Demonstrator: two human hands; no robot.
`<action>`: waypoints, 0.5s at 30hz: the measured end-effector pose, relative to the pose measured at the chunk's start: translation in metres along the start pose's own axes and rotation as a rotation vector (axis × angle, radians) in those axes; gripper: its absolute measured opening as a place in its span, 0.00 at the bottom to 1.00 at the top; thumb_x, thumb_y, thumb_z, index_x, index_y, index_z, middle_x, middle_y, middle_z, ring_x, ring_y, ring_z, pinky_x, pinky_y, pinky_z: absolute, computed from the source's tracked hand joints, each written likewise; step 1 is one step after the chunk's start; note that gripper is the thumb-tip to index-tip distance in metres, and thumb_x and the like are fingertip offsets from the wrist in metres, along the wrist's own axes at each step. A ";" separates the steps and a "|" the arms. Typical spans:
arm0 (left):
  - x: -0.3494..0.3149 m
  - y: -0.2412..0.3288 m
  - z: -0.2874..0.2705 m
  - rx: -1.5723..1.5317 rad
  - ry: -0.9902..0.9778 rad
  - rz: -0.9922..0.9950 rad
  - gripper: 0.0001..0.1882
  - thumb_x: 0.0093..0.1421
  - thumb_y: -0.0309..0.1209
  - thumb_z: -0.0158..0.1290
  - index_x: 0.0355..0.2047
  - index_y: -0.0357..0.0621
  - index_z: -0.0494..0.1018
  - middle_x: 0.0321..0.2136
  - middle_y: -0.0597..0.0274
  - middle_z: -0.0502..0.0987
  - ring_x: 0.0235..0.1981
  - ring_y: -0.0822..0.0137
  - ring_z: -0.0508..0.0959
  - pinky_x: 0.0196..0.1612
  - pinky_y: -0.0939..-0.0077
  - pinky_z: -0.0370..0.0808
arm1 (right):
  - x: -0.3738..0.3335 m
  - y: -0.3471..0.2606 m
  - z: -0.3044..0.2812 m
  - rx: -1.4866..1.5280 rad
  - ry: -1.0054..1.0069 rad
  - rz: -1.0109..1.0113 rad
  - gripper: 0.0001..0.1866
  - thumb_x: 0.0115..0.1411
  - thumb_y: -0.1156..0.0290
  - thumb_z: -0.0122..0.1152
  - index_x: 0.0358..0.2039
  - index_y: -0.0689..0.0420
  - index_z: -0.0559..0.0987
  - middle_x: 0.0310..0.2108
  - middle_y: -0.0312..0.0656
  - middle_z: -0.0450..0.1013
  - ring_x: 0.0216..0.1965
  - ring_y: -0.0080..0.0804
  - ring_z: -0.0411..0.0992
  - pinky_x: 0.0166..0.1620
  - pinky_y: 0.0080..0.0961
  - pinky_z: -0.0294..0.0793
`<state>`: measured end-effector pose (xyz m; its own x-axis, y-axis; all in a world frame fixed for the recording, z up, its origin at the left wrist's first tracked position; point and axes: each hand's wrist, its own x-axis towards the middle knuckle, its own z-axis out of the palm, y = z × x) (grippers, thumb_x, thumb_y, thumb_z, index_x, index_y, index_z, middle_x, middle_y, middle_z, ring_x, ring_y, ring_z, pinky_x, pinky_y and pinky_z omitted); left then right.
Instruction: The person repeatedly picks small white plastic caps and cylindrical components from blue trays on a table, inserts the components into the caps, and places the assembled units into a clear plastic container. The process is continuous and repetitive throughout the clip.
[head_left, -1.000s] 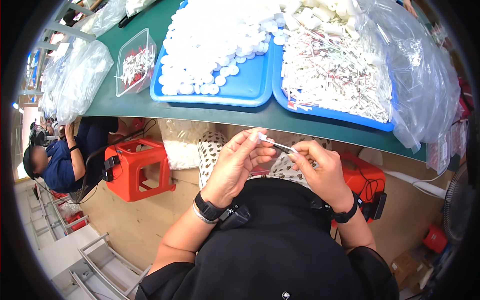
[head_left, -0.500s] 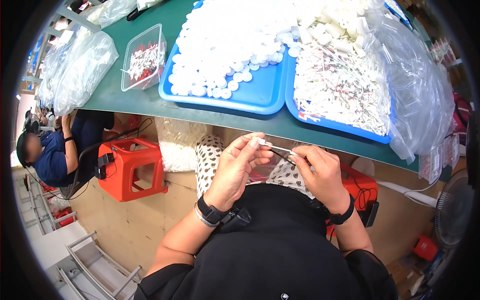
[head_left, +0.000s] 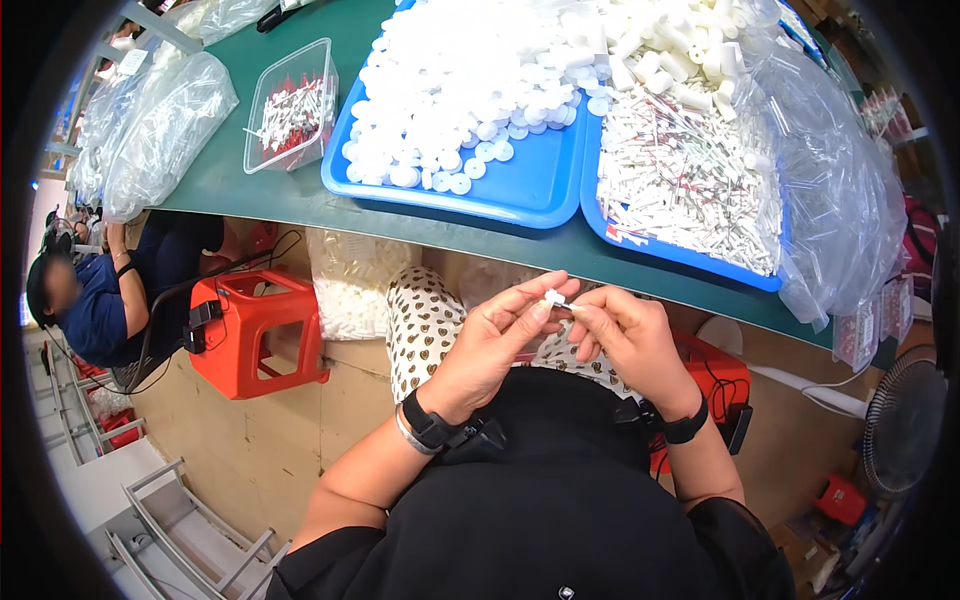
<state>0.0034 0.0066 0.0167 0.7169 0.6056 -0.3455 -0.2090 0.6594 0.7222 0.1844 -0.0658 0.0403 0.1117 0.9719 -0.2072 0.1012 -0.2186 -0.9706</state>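
My left hand (head_left: 485, 350) pinches a small white plastic piece (head_left: 553, 297) between thumb and fingertips, above my lap and just off the table's near edge. Close against it, my right hand (head_left: 630, 340) has thumb and forefinger closed on a thin stick-like part (head_left: 569, 306). Only a short dark bit of that part shows; my fingers cover the rest. Beyond my hands, a blue tray (head_left: 540, 190) holds a heap of white discs (head_left: 460, 110). Beside it, another blue tray (head_left: 690, 258) carries many thin white sticks (head_left: 690, 170) and chunky cream-white cylinders (head_left: 680, 65).
On the green table (head_left: 260, 205) stands a clear plastic box (head_left: 290, 155) of red and white sticks. Plastic bags (head_left: 165, 140) lie at the left, with more (head_left: 840, 170) at the right. A person (head_left: 105, 300) sits far left near a red stool (head_left: 258, 335); a fan (head_left: 905, 420) stands right.
My right hand has moved left and slightly up against the left. The white stick that spanned the gap between my hands is now mostly hidden. The view has shifted slightly.
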 end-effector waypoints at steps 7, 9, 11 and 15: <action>0.005 0.000 0.005 0.000 0.054 -0.015 0.23 0.69 0.33 0.50 0.61 0.35 0.64 0.58 0.49 0.71 0.54 0.64 0.75 0.59 0.67 0.71 | 0.005 0.001 -0.003 -0.521 0.101 -0.497 0.05 0.60 0.78 0.60 0.38 0.62 0.77 0.25 0.44 0.77 0.24 0.36 0.78 0.28 0.28 0.76; 0.007 -0.002 0.007 -0.068 0.064 -0.040 0.22 0.69 0.33 0.50 0.60 0.35 0.65 0.58 0.50 0.71 0.53 0.64 0.75 0.59 0.66 0.71 | 0.013 0.007 -0.005 -0.630 0.185 -0.724 0.07 0.57 0.79 0.63 0.38 0.62 0.77 0.27 0.45 0.77 0.28 0.39 0.78 0.30 0.30 0.77; 0.010 -0.004 0.008 -0.091 0.086 -0.045 0.21 0.69 0.34 0.51 0.58 0.35 0.66 0.57 0.51 0.72 0.52 0.64 0.76 0.58 0.67 0.72 | 0.016 0.009 -0.006 -0.661 0.197 -0.755 0.08 0.55 0.80 0.64 0.37 0.62 0.78 0.28 0.45 0.77 0.30 0.40 0.79 0.31 0.31 0.77; 0.012 -0.002 0.011 -0.093 0.070 -0.076 0.20 0.68 0.34 0.51 0.57 0.37 0.68 0.55 0.55 0.74 0.49 0.69 0.76 0.51 0.73 0.71 | 0.012 0.009 -0.008 -0.677 0.225 -0.740 0.09 0.53 0.80 0.67 0.36 0.61 0.78 0.27 0.43 0.77 0.27 0.39 0.78 0.29 0.31 0.76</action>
<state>0.0197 0.0075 0.0176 0.6852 0.5802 -0.4404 -0.2194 0.7409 0.6347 0.1945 -0.0568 0.0302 -0.0298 0.8593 0.5106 0.7486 0.3578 -0.5582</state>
